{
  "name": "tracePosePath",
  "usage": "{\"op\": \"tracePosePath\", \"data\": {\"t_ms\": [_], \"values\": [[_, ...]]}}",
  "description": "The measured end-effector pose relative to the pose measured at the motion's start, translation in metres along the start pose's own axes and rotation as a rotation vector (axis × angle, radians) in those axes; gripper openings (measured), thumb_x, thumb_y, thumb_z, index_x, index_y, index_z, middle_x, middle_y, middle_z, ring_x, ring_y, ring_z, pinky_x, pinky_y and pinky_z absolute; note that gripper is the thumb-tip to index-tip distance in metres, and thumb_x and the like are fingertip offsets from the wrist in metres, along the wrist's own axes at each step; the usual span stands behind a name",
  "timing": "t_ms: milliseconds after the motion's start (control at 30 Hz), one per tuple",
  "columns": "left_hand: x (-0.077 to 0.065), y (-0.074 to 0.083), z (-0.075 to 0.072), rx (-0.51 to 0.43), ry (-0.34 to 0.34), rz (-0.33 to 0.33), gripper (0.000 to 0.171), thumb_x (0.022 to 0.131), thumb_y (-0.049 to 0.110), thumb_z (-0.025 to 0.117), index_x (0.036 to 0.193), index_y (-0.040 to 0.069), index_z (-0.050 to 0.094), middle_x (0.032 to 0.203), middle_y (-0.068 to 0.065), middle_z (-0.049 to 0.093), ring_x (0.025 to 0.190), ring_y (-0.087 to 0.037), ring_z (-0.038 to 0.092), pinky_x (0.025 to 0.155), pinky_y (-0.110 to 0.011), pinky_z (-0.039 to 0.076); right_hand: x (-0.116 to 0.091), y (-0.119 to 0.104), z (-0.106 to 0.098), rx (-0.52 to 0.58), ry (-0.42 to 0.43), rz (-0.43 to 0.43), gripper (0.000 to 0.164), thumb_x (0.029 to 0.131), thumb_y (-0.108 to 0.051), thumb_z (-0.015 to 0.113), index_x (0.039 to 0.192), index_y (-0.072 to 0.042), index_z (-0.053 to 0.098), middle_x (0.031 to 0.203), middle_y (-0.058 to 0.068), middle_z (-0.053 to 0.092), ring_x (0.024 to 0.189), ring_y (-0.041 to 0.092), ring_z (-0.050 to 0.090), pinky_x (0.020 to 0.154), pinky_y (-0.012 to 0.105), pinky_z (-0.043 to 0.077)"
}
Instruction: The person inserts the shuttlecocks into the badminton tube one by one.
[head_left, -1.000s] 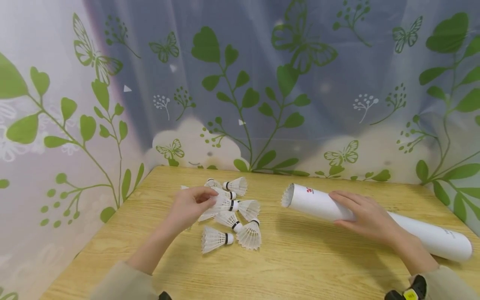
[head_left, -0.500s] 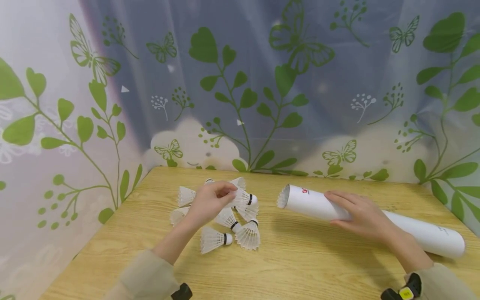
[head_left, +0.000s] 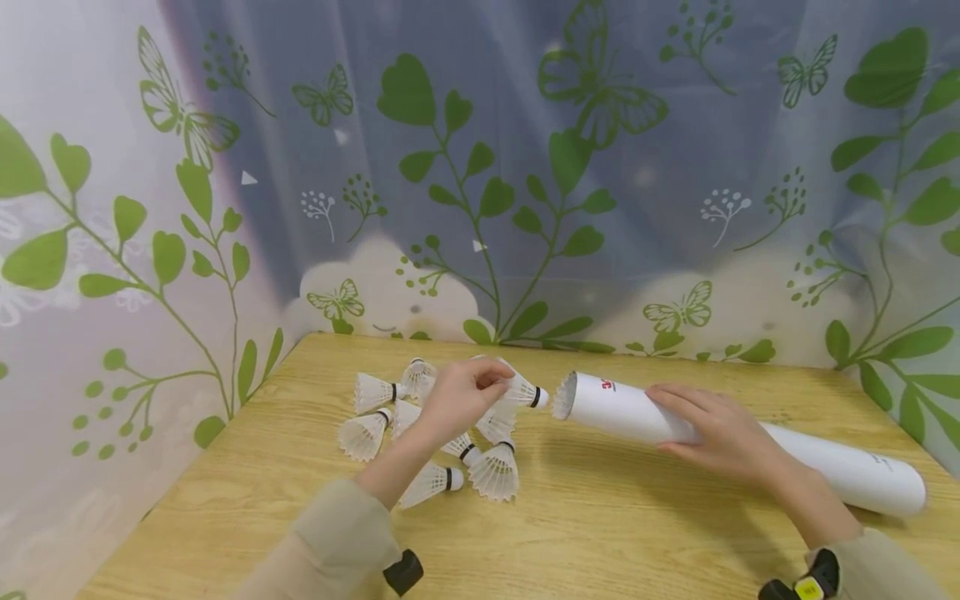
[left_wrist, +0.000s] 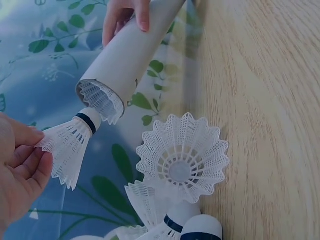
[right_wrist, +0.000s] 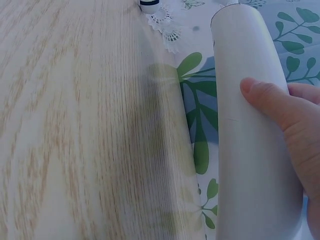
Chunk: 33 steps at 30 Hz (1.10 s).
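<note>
With the thumb and fingertips of my left hand [head_left: 457,400] I pinch one shuttlecock [head_left: 527,390] by the edge of its skirt, the hand closed down to that small grip. Its cork points right, towards the mouth of the white tube [head_left: 626,410], and sits just in front of it; I cannot tell whether the two touch. The skirt of another shuttlecock [left_wrist: 104,100] shows inside the mouth, its toothed edge sticking out a little.

My right hand [head_left: 723,429] is wrapped part of the way round the tube, thumb on the near side and fingers over the far side. The tube slants, its mouth raised off the table [head_left: 600,542] and its other end lower, out to the right.

The loose shuttlecocks [head_left: 496,472] lie bunched on the table, below and beside my left hand, pointing various ways, some touching. Behind the table hangs a curtain [head_left: 495,108] printed with green leaves and butterflies.
</note>
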<state>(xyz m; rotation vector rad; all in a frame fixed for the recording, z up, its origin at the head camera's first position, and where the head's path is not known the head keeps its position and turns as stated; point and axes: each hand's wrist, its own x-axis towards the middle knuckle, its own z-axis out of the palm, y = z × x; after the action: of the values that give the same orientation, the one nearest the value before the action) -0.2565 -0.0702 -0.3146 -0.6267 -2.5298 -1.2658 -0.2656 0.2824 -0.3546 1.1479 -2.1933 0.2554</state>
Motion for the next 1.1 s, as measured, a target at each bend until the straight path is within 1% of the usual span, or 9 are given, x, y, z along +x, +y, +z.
{"op": "tracePosePath", "data": {"t_ms": [33,233,300,400,467,533,767,900,1100], "values": [[0.002,0.000,0.002,-0.002,-0.002,-0.004,0.013,0.086,0.008,0.064,0.098,0.008,0.071,0.088,-0.002,0.068,0.072,-0.010,0.059,0.061,-0.022,0.048,0.000,0.000,0.000,0.000,-0.002,0.002,0.065,0.080,-0.052,0.066,0.124,-0.005,0.057,0.117,0.013,0.060,0.098,0.031,0.059,0.073,0.050,0.049],[0.011,0.002,0.011,-0.018,-0.042,-0.002,0.013,0.087,0.008,0.064,0.099,0.008,0.070,0.089,-0.002,0.067,0.075,-0.011,0.059,0.065,-0.023,0.048,0.000,0.001,0.001,0.000,-0.007,0.010,0.065,0.078,-0.050,0.069,0.125,-0.006,0.056,0.118,0.012,0.059,0.099,0.030,0.058,0.073,0.050,0.048],[0.012,0.004,0.014,-0.015,-0.047,0.005,0.013,0.087,0.007,0.063,0.099,0.008,0.070,0.089,-0.003,0.067,0.075,-0.011,0.059,0.065,-0.022,0.048,0.000,0.001,0.000,0.000,-0.006,0.012,0.066,0.075,-0.046,0.073,0.125,-0.007,0.056,0.118,0.011,0.059,0.099,0.031,0.058,0.074,0.050,0.048],[0.015,0.006,0.018,-0.007,-0.035,0.030,0.012,0.087,0.007,0.064,0.097,0.007,0.070,0.087,-0.003,0.068,0.073,-0.011,0.060,0.062,-0.022,0.048,0.000,0.001,0.000,0.001,-0.009,0.020,0.069,0.068,-0.036,0.080,0.125,-0.007,0.056,0.118,0.011,0.059,0.099,0.031,0.058,0.075,0.050,0.048],[0.016,0.007,0.021,-0.008,-0.029,0.038,0.011,0.087,0.007,0.064,0.096,0.007,0.071,0.085,-0.003,0.068,0.071,-0.010,0.059,0.060,-0.021,0.047,0.000,0.000,-0.001,0.000,-0.013,0.027,0.071,0.064,-0.030,0.083,0.126,-0.007,0.056,0.119,0.011,0.059,0.099,0.031,0.059,0.075,0.050,0.048],[0.017,0.006,0.024,-0.011,-0.031,0.047,0.011,0.087,0.006,0.064,0.096,0.007,0.071,0.085,-0.003,0.068,0.071,-0.010,0.060,0.060,-0.021,0.047,0.000,0.000,-0.001,-0.002,-0.016,0.030,0.072,0.062,-0.028,0.083,0.125,-0.007,0.056,0.118,0.011,0.059,0.099,0.031,0.059,0.075,0.050,0.048],[0.020,0.007,0.037,-0.044,-0.071,0.057,0.012,0.085,0.003,0.064,0.096,0.003,0.070,0.085,-0.006,0.069,0.073,-0.012,0.061,0.062,-0.019,0.048,0.000,0.000,0.001,-0.001,-0.012,0.031,0.072,0.062,-0.027,0.084,0.125,-0.007,0.056,0.118,0.011,0.060,0.099,0.030,0.059,0.074,0.049,0.049],[0.021,0.010,0.043,-0.037,-0.084,0.048,0.013,0.086,0.004,0.064,0.096,0.005,0.071,0.086,-0.004,0.068,0.074,-0.010,0.060,0.063,-0.019,0.047,0.000,-0.001,0.000,0.003,-0.022,0.038,0.074,0.061,-0.026,0.084,0.127,-0.008,0.055,0.119,0.011,0.059,0.099,0.030,0.059,0.075,0.049,0.049],[0.024,0.012,0.051,-0.027,-0.074,0.020,0.012,0.087,0.007,0.064,0.096,0.009,0.071,0.084,-0.001,0.068,0.071,-0.007,0.058,0.059,-0.019,0.045,0.002,-0.003,-0.002,0.003,-0.038,0.053,0.074,0.061,-0.024,0.084,0.127,-0.008,0.055,0.119,0.011,0.059,0.100,0.030,0.058,0.075,0.050,0.048]]}}
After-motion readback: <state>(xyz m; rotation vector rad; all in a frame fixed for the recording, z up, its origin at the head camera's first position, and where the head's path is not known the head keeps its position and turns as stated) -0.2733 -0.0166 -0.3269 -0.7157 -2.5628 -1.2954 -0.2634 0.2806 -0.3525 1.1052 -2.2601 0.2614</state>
